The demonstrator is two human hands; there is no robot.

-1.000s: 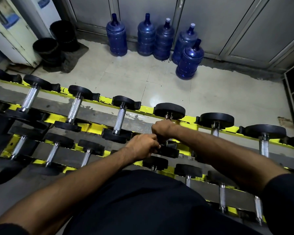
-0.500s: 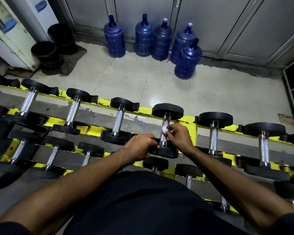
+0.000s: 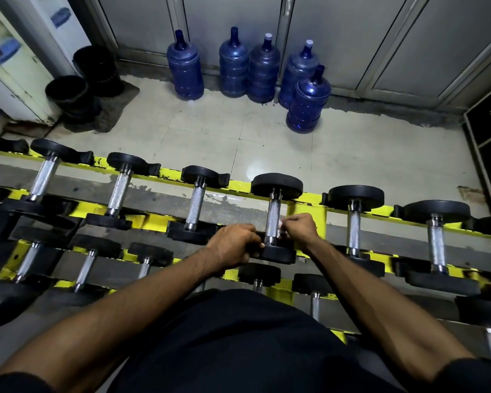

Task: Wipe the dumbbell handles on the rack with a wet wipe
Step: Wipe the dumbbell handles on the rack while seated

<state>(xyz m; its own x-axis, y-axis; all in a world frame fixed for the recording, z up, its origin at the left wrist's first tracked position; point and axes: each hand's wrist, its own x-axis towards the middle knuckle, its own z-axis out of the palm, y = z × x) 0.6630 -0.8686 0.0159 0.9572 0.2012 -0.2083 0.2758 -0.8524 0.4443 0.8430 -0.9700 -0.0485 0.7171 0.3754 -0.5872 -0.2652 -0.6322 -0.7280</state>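
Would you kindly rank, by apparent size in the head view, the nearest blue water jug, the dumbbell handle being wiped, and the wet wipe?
1. blue water jug
2. dumbbell handle
3. wet wipe, mostly hidden in the right hand; only its visible scrap counts.

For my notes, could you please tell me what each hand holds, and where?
The left hand grips the dumbbell by its near head; the right hand pinches a wet wipe against the handle.

Both forearms extended forward, converging; left hand (image 3: 233, 245) fingers curled in grip; right hand (image 3: 299, 226) fingers pinched together.
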